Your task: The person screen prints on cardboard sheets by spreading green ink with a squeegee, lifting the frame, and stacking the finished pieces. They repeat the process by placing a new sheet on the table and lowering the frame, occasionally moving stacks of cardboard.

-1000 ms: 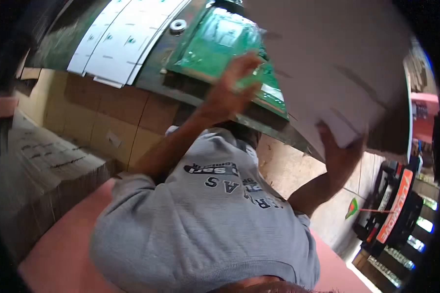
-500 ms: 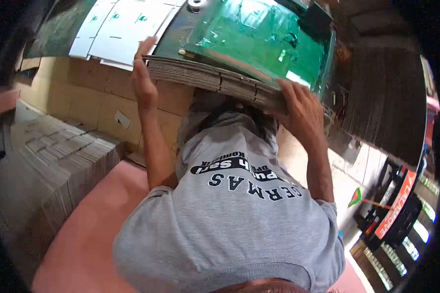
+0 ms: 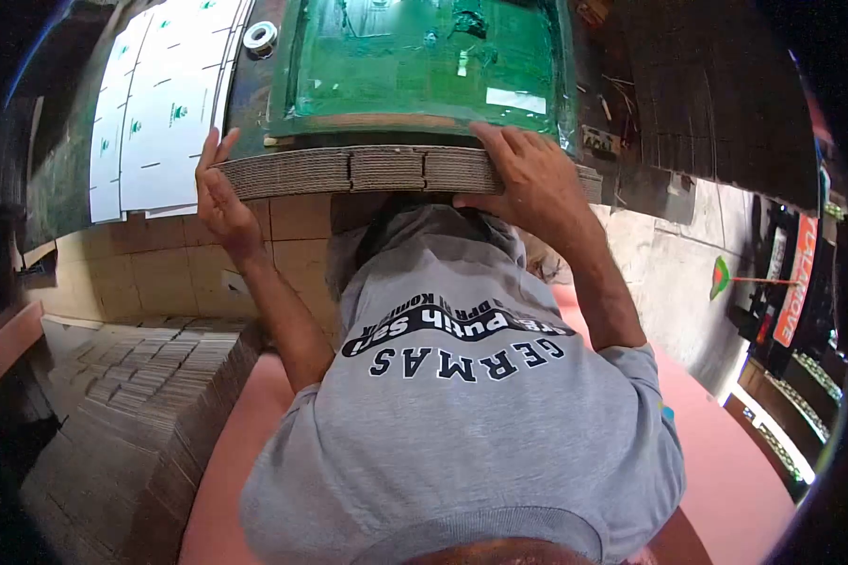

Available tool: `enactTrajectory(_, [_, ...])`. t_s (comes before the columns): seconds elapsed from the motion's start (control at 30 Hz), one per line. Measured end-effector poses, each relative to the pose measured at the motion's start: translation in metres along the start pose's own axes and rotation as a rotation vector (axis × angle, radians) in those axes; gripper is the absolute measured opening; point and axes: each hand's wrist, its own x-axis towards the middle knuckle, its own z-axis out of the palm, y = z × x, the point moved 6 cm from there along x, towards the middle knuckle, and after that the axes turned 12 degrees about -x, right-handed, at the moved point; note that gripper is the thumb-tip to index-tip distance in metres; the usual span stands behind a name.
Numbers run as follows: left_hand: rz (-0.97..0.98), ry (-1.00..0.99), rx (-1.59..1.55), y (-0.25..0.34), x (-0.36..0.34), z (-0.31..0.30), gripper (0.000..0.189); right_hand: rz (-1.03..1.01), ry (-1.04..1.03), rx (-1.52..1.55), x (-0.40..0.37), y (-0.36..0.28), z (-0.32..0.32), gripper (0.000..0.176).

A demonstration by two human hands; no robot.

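Cardboard stack [image 3: 386, 170] wants even pressure; left hand [image 3: 226, 212] spread wide at its left end, right hand [image 3: 545, 184] clasping it towards the right.

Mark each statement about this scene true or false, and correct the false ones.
1. The right hand grips the cardboard stack. True.
2. The left hand holds the white roll. False: it is at the stack's left end.
3. The stack's corrugated edges face the camera. True.
4. The roll lies on the printed white sheets. False: it lies between them and the green surface.
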Motion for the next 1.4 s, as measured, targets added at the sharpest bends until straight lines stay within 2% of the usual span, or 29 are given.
enactTrajectory(0.03, [0.029,-0.022,-0.032,0.002,0.002,0.002,0.062,0.022,-0.062,0.045,0.001,0.001,-0.003,0.094])
enactTrajectory(0.07, [0.059,-0.039,-0.062,0.003,0.003,0.003,0.065,0.026,-0.064,0.048,0.000,0.004,-0.007,0.094])
enactTrajectory(0.13, [0.106,-0.080,0.026,0.007,0.004,0.004,0.068,-0.012,0.137,-0.052,-0.007,0.012,-0.024,0.099])
enactTrajectory(0.17, [0.155,-0.121,0.112,0.009,0.003,0.006,0.070,-0.009,0.134,-0.049,-0.012,0.021,-0.023,0.099])
enactTrajectory(0.27, [0.123,-0.138,0.070,0.006,0.000,0.006,0.072,0.080,0.176,-0.016,-0.037,0.063,-0.018,0.099])
enactTrajectory(0.33, [0.092,-0.152,0.025,0.002,0.001,0.006,0.072,0.301,0.430,0.303,-0.058,0.100,-0.008,0.098])
enactTrajectory(0.37, [0.075,-0.151,-0.016,0.001,0.003,0.007,0.072,0.371,0.475,0.512,-0.067,0.106,-0.001,0.095])
enactTrajectory(0.4, [0.075,-0.162,-0.021,0.001,0.002,0.009,0.072,0.383,0.476,0.509,-0.069,0.106,0.011,0.095])
enactTrajectory(0.47, [0.008,-0.202,-0.037,-0.001,0.003,0.015,0.086,0.360,0.436,1.003,-0.067,0.107,0.044,0.085])
enactTrajectory(0.5, [0.011,-0.212,-0.041,0.002,0.003,0.017,0.086,0.362,0.552,1.036,-0.065,0.105,0.039,0.066])
enactTrajectory(0.53, [-0.004,-0.216,-0.011,0.004,0.003,0.018,0.086,0.368,0.556,1.036,-0.065,0.104,0.038,0.066])
enactTrajectory(0.6, [-0.016,-0.223,0.026,0.004,0.005,0.018,0.086,0.482,0.492,0.969,-0.065,0.103,0.040,0.050])
enactTrajectory(0.63, [-0.001,-0.218,0.039,0.003,0.004,0.016,0.083,0.482,0.494,0.973,-0.064,0.101,0.037,0.050])
enactTrajectory(0.7, [0.008,-0.208,0.056,0.005,0.003,0.017,0.081,0.585,0.445,0.930,-0.066,0.100,0.035,0.036])
enactTrajectory(0.77, [0.105,-0.118,0.141,0.015,0.004,0.017,0.065,0.607,0.475,1.007,-0.066,0.100,0.036,0.033])
enactTrajectory(0.8, [0.101,-0.111,0.144,0.012,0.002,0.017,0.065,0.631,0.508,1.083,-0.067,0.101,0.037,0.030])
enactTrajectory(0.87, [0.017,0.013,0.083,-0.002,-0.001,0.008,0.048,0.642,0.507,1.072,-0.068,0.100,0.035,0.029])
enactTrajectory(1.0, [0.033,0.110,0.097,0.008,0.001,0.012,0.043,0.678,0.559,1.078,-0.076,0.099,0.027,0.026])
enactTrajectory(1.07, [-0.017,0.113,-0.080,-0.005,0.001,0.010,0.042,0.687,0.577,1.076,-0.077,0.101,0.031,0.027])
enactTrajectory(1.1, [-0.018,0.106,-0.082,-0.005,0.004,0.009,0.042,0.674,0.541,1.069,-0.075,0.102,0.037,0.027])
enactTrajectory(1.17, [0.062,-0.142,0.115,0.002,0.012,0.022,0.049,0.654,0.496,1.048,-0.074,0.105,0.043,0.028])
enactTrajectory(1.2, [0.059,-0.142,0.114,0.006,0.013,0.021,0.049,0.656,0.494,1.046,-0.075,0.107,0.041,0.028])
enactTrajectory(1.27, [-0.038,-0.196,0.078,0.008,0.016,0.021,0.043,0.629,0.375,0.722,-0.068,0.110,0.031,0.028])
enactTrajectory(1.3, [-0.037,-0.190,0.080,0.011,0.015,0.021,0.043,0.623,0.374,0.723,-0.067,0.111,0.028,0.028])
enactTrajectory(1.37, [-0.029,-0.149,0.135,0.016,0.012,0.021,0.046,0.390,0.487,-0.098,-0.060,0.096,-0.001,0.034])
enactTrajectory(1.4, [-0.027,-0.142,0.141,0.016,0.012,0.021,0.046,0.384,0.491,-0.092,-0.054,0.089,-0.009,0.034])
